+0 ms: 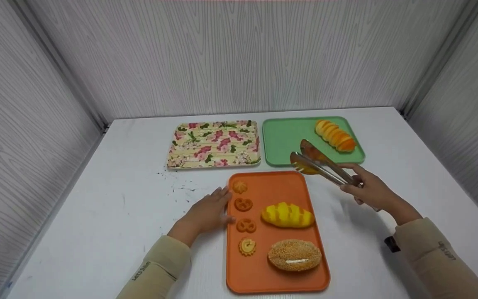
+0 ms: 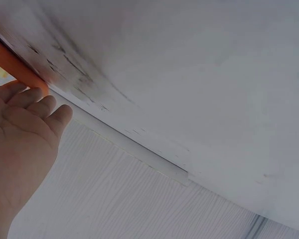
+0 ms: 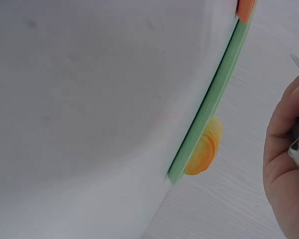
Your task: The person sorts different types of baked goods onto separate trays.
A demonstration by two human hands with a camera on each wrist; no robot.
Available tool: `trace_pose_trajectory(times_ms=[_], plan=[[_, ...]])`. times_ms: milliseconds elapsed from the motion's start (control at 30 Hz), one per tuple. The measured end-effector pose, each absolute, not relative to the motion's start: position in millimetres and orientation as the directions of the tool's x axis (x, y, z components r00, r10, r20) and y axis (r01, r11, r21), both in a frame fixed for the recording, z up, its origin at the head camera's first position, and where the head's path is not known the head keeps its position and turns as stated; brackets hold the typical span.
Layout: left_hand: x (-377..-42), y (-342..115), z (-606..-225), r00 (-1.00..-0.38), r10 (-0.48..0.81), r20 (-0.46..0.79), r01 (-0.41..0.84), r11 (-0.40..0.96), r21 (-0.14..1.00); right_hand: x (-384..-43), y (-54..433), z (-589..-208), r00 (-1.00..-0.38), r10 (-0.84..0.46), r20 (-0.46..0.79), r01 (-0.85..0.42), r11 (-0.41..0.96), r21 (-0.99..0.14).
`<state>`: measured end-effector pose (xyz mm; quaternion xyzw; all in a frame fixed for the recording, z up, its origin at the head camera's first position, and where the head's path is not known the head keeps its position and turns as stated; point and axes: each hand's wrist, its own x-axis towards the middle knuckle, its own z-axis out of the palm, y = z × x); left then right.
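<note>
One pair of silver-and-amber metal tongs by the far right corner of the orange rectangular tray

The right hand pinches them, thumb against fingers; the left hand, fingers together, touches the tray's left edge; on it, yellow croissant-shaped bread; beyond it, a green rectangular tray.

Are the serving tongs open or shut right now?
Open: the serving tongs show a gap between their two amber ends in the head view.
</note>
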<state>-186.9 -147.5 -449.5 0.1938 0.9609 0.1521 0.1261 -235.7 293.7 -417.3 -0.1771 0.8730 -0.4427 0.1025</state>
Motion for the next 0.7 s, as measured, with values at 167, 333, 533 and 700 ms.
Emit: trace_pose_trajectory(times_ms=[167,333,533,700], plan=[[-187.9,-147.6,-450.9,-0.896,0.404,-0.184,0.327,0.881,0.342,-231.2,296.0,-419.2,-0.869,-0.493,-0.042,-0.256,0.520,-0.815],[-187.1,-147.1,-450.0,-0.895,0.404,-0.189,0.323,0.879,0.350,-226.0,297.5,-420.9,-0.804,-0.592,-0.053,-0.304,0.486,-0.819],[-186.3,-146.3,-448.6,-0.895,0.402,-0.193,0.322,0.881,0.346,-221.4,297.2,-420.8,-0.738,-0.671,-0.067,-0.338,0.454,-0.824],[-186.1,-146.9,-448.2,-0.897,0.399,-0.192,0.316,0.881,0.353,-219.9,295.6,-420.6,-0.714,-0.695,-0.084,-0.345,0.454,-0.822]])
